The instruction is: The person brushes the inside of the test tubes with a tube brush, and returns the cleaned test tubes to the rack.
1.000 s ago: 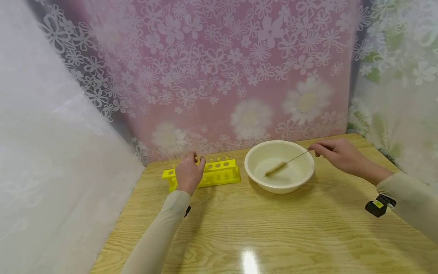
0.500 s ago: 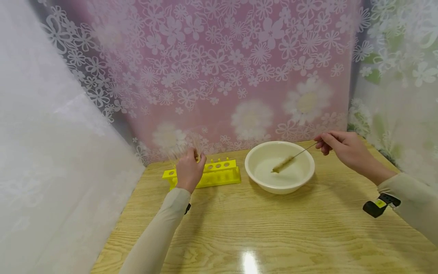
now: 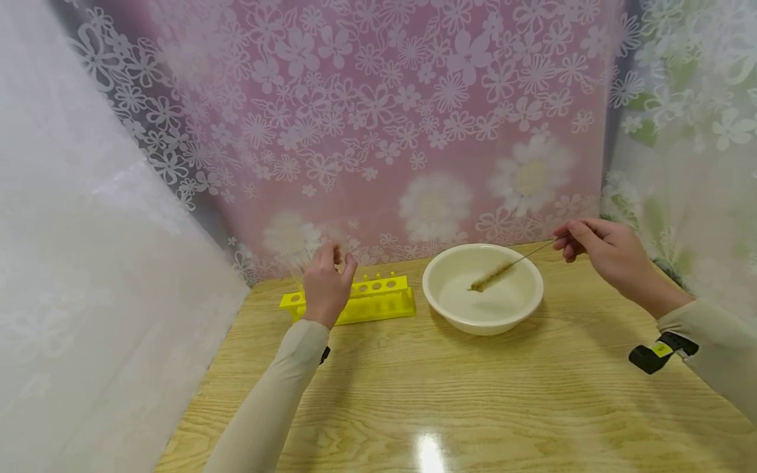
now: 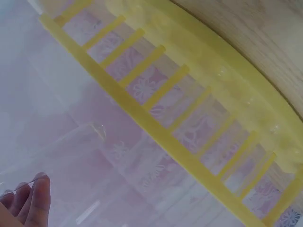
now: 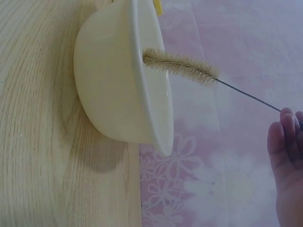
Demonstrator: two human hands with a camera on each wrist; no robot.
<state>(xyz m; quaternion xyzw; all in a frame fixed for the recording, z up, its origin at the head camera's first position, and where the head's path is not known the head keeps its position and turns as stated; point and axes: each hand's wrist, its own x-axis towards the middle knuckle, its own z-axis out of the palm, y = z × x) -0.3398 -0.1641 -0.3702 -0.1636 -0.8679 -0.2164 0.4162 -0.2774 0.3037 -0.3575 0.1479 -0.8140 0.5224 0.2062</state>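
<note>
My left hand (image 3: 325, 286), fingers bent, is over the left part of a yellow test tube rack (image 3: 378, 309). In the left wrist view its fingertips (image 4: 41, 189) hold a clear test tube (image 4: 71, 142), whose rounded end points toward the rack's upper bar (image 4: 142, 118). To the right, my right hand (image 3: 609, 253) pinches the twisted wire handle of a test tube brush (image 3: 493, 276). The brush slants down over a cream bowl (image 3: 481, 323); its tan bristles (image 5: 182, 66) overlap the bowl's rim in the right wrist view.
Faint clear tubes (image 3: 296, 272) rise from the rack's left end. The rack and bowl stand side by side toward the back of the wooden table (image 3: 384, 394). A pink flowered curtain (image 3: 378, 131) hangs behind, with pale sheets at both sides.
My right hand has moved up and to the right, drawing the brush higher over the bowl. My left hand has risen slightly above the rack. Rack and bowl have stayed put.
</note>
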